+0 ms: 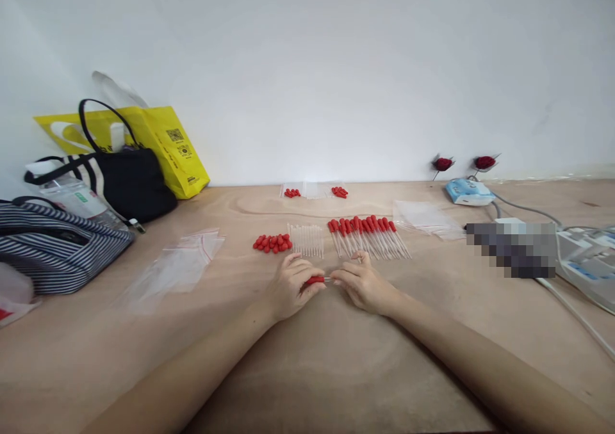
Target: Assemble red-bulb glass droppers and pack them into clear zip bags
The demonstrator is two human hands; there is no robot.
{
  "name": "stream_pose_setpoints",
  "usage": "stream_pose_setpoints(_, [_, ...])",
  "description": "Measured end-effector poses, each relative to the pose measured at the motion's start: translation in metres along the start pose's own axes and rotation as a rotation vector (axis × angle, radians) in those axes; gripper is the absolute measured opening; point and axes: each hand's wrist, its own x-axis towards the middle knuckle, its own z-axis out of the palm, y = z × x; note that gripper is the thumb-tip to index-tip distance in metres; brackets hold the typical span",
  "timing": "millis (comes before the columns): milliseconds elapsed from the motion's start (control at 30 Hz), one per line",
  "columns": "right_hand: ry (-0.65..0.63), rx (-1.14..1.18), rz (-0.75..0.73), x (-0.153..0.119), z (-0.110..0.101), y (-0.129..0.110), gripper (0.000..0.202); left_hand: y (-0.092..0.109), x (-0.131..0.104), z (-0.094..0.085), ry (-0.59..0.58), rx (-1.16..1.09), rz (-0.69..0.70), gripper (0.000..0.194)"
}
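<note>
My left hand (294,288) pinches a red rubber bulb (315,280) lying sideways over the table. From the bulb's right end a thin clear tube (328,279) runs into the fingertips of my right hand (364,285), which are closed on it. Beyond my left hand lie a pile of loose red bulbs (272,243) and a row of clear tubes (307,241). Past my right hand, several tubes with red bulbs fitted (368,232) lie side by side, bulbs toward the wall.
Clear plastic bags lie left (180,264) and right (425,217). Small bulb packets (314,190) rest by the wall. A yellow bag (180,159), black bag (137,184) and striped bag (72,255) stand left. At right are a blue packet (468,192), cables and a power strip (589,267).
</note>
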Motion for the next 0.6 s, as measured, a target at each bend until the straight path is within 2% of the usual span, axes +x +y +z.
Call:
stream_pose_setpoints(200, [0.009,0.023,0.0,-0.003,-0.007,0.003,0.021,-0.001,-0.004,-0.006,-0.003,0.02,0.014,0.013])
stream_pose_setpoints(367, [0.033,-0.095,-0.013,-0.001,-0.014,-0.002,0.018,0.0,-0.004,-0.008,-0.043,0.043,-0.01,0.013])
stream_pose_setpoints(433, [0.03,-0.146,0.001,-0.001,-0.016,0.0,0.018,-0.001,-0.003,-0.009,-0.045,0.087,-0.05,0.023])
stream_pose_setpoints(500, [0.048,-0.172,0.105,-0.002,-0.018,0.009,0.019,-0.002,-0.003,-0.01,-0.015,0.142,-0.122,0.049])
stream_pose_setpoints(533, [0.075,-0.175,0.204,-0.004,-0.02,0.016,0.02,-0.003,-0.003,-0.01,0.004,0.165,-0.158,0.058])
stream_pose_setpoints(600, [0.164,-0.158,0.475,-0.008,-0.024,0.034,0.02,-0.004,-0.003,-0.011,0.024,0.184,-0.204,0.06])
